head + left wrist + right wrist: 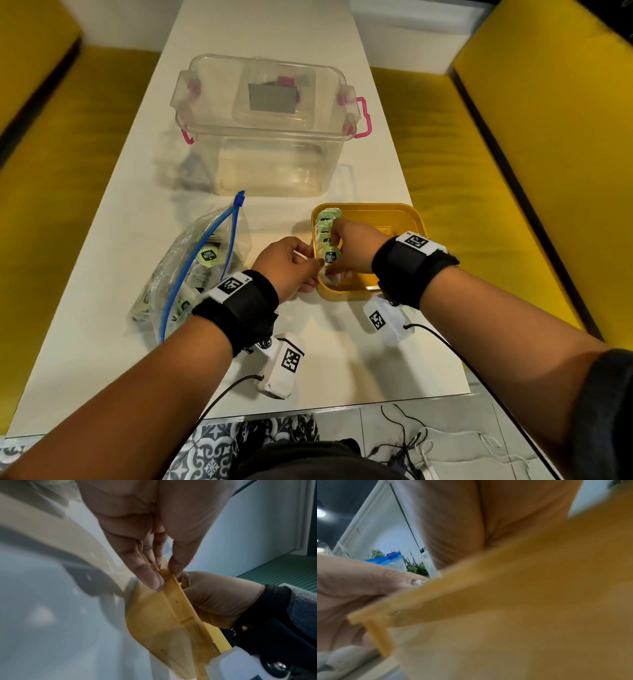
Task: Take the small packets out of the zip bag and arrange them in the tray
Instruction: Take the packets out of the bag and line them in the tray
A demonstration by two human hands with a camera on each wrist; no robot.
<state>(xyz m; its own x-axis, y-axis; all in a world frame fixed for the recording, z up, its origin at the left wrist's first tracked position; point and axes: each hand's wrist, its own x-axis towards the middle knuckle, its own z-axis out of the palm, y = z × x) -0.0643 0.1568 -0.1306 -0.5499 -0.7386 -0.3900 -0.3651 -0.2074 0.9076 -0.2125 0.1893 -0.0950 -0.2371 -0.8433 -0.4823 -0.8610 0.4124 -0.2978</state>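
At tray [394, 214] rim | left hand [287, 263] pinches rim | right hand [352, 246] apparently grips packet [331, 256], fingertips hidden

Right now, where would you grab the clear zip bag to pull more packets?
Come from the tray side and hold the clear zip bag by its open mouth along the blue zipper track: the film is limp, and the track is the only firmer edge.

A long white table [260, 41] runs between two yellow upholstered benches [61, 144], backrests rising on both sides. Patterned grey-and-white floor tiles [212, 455] show below the table's near edge, with loose cables [428, 442] lying beside them.
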